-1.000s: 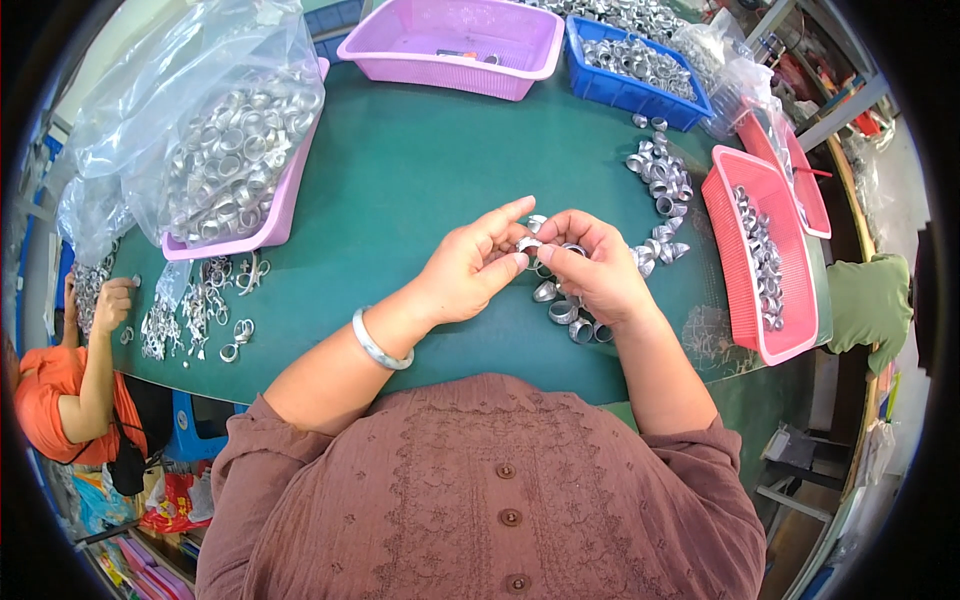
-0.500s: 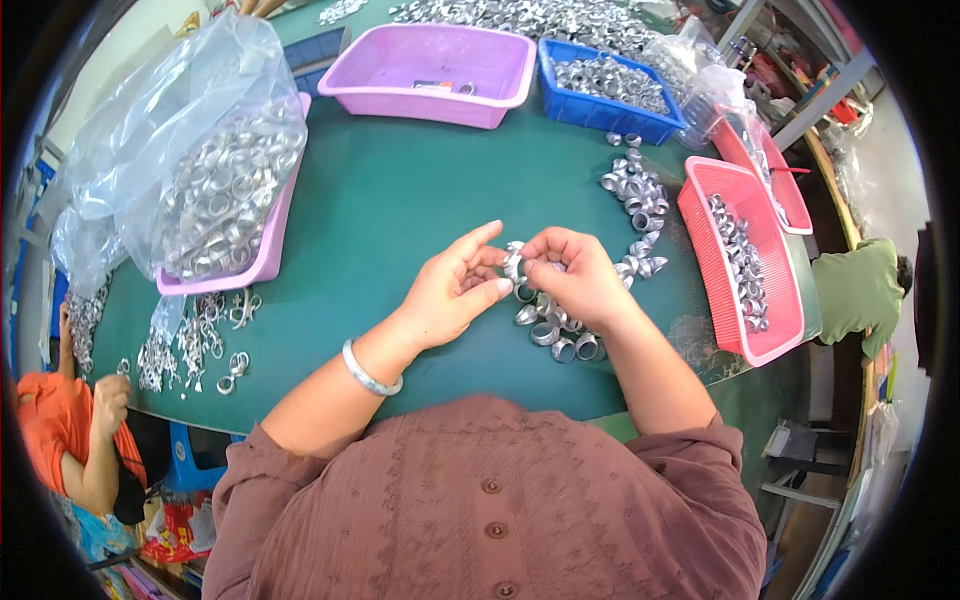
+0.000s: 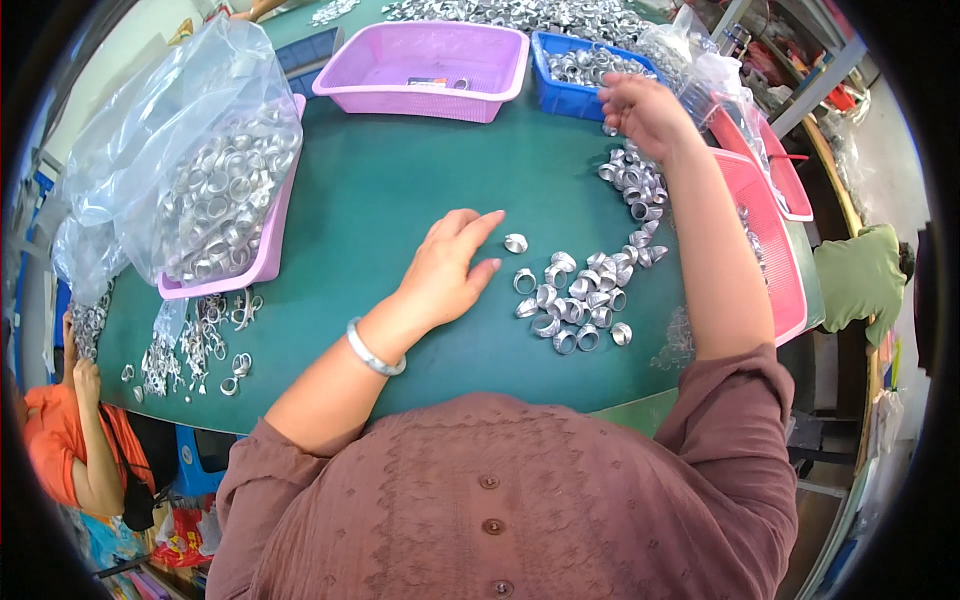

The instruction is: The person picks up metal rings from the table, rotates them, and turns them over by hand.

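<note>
My left hand (image 3: 445, 270) rests over the green table with its fingers apart, holding nothing. Just off its fingertips lies a single silver ring (image 3: 515, 243). To its right is a loose heap of chunky silver rings (image 3: 578, 300). My right hand (image 3: 648, 115) is stretched far out, above the front right corner of a blue basket (image 3: 580, 104) filled with silver rings. Its fingers are loosely bent and apart, and I see nothing between them. Below that hand, another cluster of rings (image 3: 637, 185) trails toward the heap.
A purple basket (image 3: 420, 103) stands at the back. On the left, a plastic bag of rings (image 3: 215, 200) sits in another purple basket. My right forearm partly covers a pink basket (image 3: 785, 285). A person in orange (image 3: 65, 440) works at the left; another in green (image 3: 860, 285) is right.
My right hand has left the ring it was pinching beside my left hand and moved far forward to the blue basket. One ring now lies alone near my left fingers.
</note>
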A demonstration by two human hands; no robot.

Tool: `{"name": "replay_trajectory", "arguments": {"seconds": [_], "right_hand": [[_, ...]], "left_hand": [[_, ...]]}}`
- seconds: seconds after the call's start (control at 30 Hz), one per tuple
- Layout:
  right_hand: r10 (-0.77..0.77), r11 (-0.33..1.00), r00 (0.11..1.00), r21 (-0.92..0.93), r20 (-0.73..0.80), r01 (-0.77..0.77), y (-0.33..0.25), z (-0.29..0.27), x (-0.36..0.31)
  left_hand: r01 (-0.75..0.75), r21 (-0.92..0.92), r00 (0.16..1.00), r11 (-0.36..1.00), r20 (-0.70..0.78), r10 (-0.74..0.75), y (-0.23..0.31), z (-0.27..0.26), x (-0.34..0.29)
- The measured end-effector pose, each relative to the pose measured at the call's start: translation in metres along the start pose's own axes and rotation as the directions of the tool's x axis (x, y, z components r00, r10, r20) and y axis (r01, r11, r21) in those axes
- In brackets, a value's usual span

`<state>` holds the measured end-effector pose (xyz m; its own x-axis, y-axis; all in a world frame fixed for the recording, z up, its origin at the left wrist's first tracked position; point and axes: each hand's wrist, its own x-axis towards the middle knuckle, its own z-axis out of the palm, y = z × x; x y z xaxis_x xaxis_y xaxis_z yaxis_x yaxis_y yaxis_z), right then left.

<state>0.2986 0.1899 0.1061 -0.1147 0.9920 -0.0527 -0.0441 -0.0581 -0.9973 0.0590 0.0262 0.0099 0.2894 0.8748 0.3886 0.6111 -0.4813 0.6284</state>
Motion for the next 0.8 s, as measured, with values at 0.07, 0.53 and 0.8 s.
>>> {"name": "replay_trajectory", "arguments": {"seconds": [0.07, 0.53, 0.8], "right_hand": [[0.022, 0.999, 0.987, 0.044, 0.158, -0.029, 0.021, 0.003, -0.021], [-0.138, 0.943, 0.911, 0.332, 0.389, 0.001, 0.074, 0.056, -0.121], [-0.364, 0.926, 0.86, 0.045, 0.356, 0.374, 0.081, 0.064, -0.132]], "left_hand": [[-0.025, 0.029, 0.998, 0.999, 0.052, 0.023, 0.004, 0.005, 0.008], [0.263, -0.16, 0.958, 0.951, 0.162, -0.238, -0.006, 0.009, 0.01], [0.202, -0.927, 0.963, 0.317, 0.129, -0.237, 0.002, -0.01, 0.002]]}}
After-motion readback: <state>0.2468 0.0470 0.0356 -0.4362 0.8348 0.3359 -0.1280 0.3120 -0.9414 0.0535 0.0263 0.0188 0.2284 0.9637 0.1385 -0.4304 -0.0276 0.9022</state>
